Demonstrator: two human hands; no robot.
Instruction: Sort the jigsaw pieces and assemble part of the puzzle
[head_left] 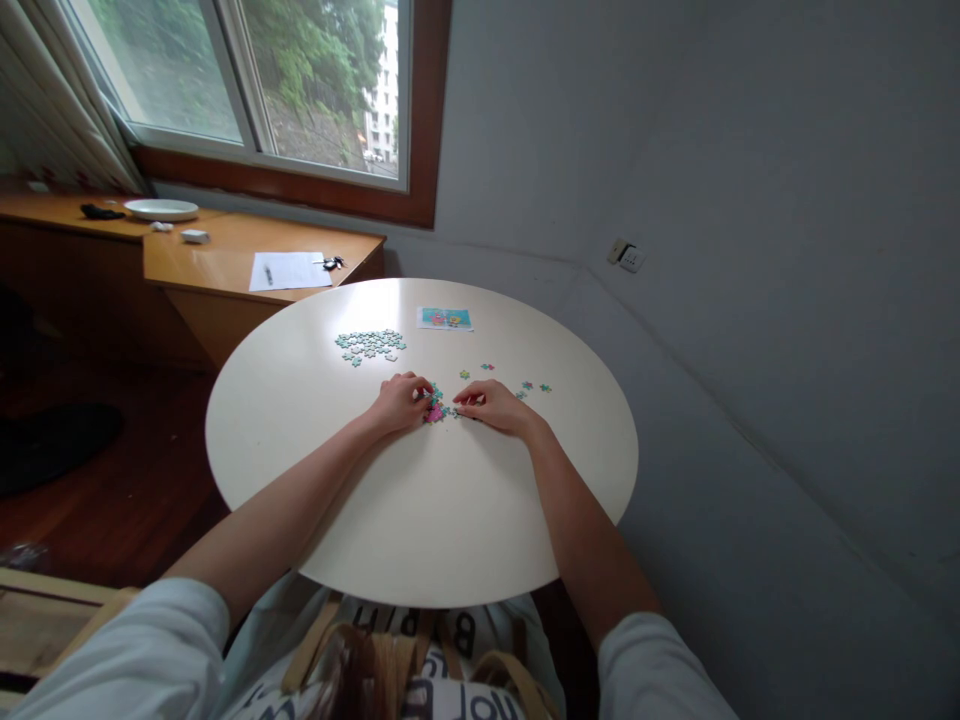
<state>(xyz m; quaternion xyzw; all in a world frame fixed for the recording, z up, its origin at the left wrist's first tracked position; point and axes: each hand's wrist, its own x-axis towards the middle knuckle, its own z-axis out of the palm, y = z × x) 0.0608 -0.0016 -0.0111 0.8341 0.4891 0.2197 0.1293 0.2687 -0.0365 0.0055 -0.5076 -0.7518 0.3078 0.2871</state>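
Note:
A small cluster of joined jigsaw puzzle pieces [435,411], pink and teal, lies on the white round table [420,500] between my hands. My left hand [403,402] rests at the cluster's left side, its fingers curled in and gripping the edge of the pieces. From the right, my right hand [491,405] has thumb and fingers drawn together on a small puzzle piece [456,411] beside the cluster. The fingers partly cover that piece. Just beyond my right hand lie several loose coloured pieces, among them a yellow-green piece [465,375].
Teal puzzle pieces [371,344] are spread at the table's back left. A picture card [445,318] lies at the back. On the wooden desk [225,245] are a paper sheet [289,270], keys [332,263] and a white plate [161,209]. A wall [750,300] stands to the right.

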